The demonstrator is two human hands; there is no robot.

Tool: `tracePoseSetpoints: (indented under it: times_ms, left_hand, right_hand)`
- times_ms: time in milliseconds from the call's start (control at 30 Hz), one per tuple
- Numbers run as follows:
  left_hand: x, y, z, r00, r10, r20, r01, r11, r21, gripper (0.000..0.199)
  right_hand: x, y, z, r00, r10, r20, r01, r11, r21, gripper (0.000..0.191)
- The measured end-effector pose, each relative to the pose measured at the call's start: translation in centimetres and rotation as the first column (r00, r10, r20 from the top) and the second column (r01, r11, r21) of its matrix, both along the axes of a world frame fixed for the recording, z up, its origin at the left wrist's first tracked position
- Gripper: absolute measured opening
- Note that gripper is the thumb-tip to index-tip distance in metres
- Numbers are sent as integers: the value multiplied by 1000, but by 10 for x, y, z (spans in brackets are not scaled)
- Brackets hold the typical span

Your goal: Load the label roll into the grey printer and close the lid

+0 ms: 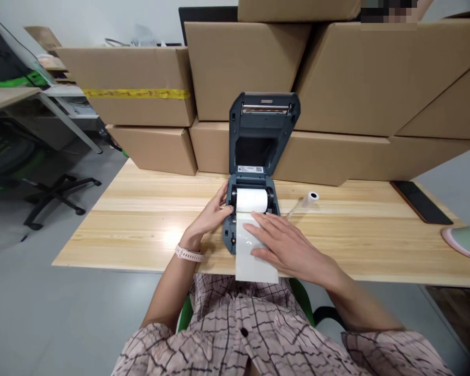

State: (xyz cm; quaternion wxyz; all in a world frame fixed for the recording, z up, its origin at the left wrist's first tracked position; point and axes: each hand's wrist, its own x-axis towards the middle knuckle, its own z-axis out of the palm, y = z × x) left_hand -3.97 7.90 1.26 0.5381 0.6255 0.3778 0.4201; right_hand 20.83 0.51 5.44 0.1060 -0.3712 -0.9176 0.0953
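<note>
A dark grey label printer (229,235) stands on the table with its lid (264,128) raised. Inside it sits a white label roll (251,200), and a strip of labels (254,269) runs from it over the printer's front toward me, past the table edge. My left hand (211,214) holds the printer's left side, its thumb on the rim beside the roll and its other fingers along the outer wall. Flat on the strip lies my right hand (278,240), fingers stretched out, fingertips just below the roll. It hides the printer's front right part.
Stacked cardboard boxes (243,68) line the table's back edge, close behind the lid. Right of the printer lies a small white roll (310,198). A phone (421,202) and a pale green and pink object (468,241) are at the far right. An office chair (58,193) stands left.
</note>
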Motion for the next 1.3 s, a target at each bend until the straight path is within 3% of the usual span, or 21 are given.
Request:
tracePoseSetpoints:
  times_ms: [200, 433, 833, 1100, 1300]
  left_hand:
    - [-1, 0, -2, 1000, 5, -15, -6, 1000, -10, 91]
    - [-1, -1, 1, 1000, 15, -26, -16, 1000, -17, 91]
    - [0, -1, 1, 1000, 21, 12, -21, 1000, -23, 90]
    - [-1, 0, -2, 1000, 29, 3, -29, 999, -12, 88]
    - [-2, -1, -5, 999, 49, 21, -49, 999, -14, 89]
  right_hand:
    - [-14, -15, -21, 996, -70, -52, 76, 989, 130, 63]
    - [-13, -34, -35, 989, -47, -141, 69, 986, 153, 77]
    - [-26, -40, -29, 988, -132, -83, 145, 972, 184, 59]
    - [-24, -36, -30, 991, -96, -88, 116, 958, 261, 54]
    - [-19, -38, -26, 988, -62, -138, 87, 979, 186, 55]
